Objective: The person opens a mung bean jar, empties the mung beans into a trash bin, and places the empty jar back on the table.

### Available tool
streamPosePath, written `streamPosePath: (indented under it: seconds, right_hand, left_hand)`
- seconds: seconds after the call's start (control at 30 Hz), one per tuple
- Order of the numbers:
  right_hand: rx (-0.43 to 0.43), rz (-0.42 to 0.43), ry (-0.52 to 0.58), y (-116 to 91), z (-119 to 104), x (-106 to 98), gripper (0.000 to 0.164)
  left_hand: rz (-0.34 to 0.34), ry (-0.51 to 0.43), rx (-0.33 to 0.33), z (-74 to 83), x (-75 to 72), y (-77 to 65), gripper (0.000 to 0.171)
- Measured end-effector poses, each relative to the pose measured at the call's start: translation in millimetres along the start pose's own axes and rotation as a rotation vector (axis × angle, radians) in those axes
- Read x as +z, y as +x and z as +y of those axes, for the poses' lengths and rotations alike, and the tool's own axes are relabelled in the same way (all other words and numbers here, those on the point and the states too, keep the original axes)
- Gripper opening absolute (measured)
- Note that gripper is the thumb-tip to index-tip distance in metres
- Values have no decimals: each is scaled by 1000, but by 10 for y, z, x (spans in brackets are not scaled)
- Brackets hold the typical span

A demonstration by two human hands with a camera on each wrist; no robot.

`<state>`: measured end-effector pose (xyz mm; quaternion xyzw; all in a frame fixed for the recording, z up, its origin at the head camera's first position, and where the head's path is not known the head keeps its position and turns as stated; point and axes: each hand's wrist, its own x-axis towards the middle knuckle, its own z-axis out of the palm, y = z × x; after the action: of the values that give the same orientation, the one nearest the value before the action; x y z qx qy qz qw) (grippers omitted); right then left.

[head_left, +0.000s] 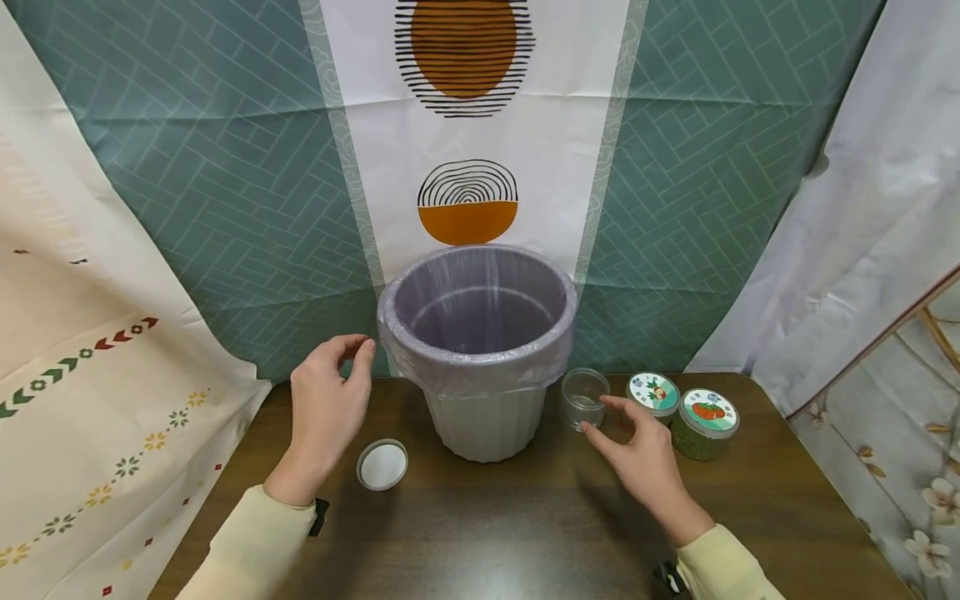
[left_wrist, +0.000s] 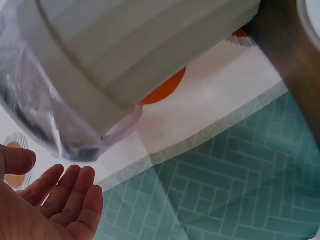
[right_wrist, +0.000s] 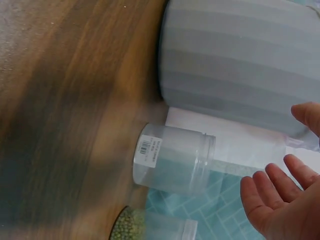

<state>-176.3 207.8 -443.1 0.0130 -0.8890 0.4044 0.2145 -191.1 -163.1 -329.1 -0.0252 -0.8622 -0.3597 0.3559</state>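
Observation:
An uncovered clear jar (head_left: 583, 390) with a barcode label (right_wrist: 148, 151) stands on the table, right of a light grey trash bin (head_left: 483, 425). My right hand (head_left: 643, 454) is nearest to this jar, thumb and fingers spread apart. In the right wrist view the fingers are beyond the jar's rim, with a gap between, and hold nothing. My left hand (head_left: 330, 396) hovers left of the bin's rim, its fingers loosely bent and nothing in them. A thin lilac plastic liner (head_left: 480, 362) folds over that rim. Below the left hand a round white lid (head_left: 382, 465) lies on the table.
Two lidded jars stand at the right: one with a green and white lid (head_left: 654, 392), the other with a tomato picture (head_left: 707, 412) and small green beans (right_wrist: 126, 227) inside. Patterned cloth (head_left: 247, 167) hangs behind the brown table (head_left: 480, 533).

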Motion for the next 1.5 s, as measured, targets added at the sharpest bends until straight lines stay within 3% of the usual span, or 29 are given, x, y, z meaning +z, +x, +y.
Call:
streamPosePath:
  seconds: [0.27, 0.63, 0.83, 1.0, 1.13, 1.33, 1.5]
  right_hand:
    - [-43, 18, -25, -29, 23, 29, 51]
    - [-117, 101, -37, 17, 37, 25, 48]
    - [-125, 167, -40, 86, 74, 7, 52]
    - [-80, 226, -49, 144, 150, -22, 61]
    - [3, 253, -52, 167, 255, -30, 66]
    - [146, 223, -79, 185, 473, -23, 76]
    - [178, 165, -121, 237, 625, -25, 83]
  left_hand:
    - [-18, 34, 17, -148, 129, -361, 23]
    - [-183, 95, 44, -348, 419, -941, 21]
    - [-262, 145, 89, -408, 570, -1166, 16]
    - [-305, 199, 141, -426, 641, -1280, 17]
    - [-339, 230, 188, -443, 672, -1344, 17]
    - [-391, 274, 221, -493, 704, -1439, 21]
    - [-433, 302, 243, -526, 721, -1487, 24]
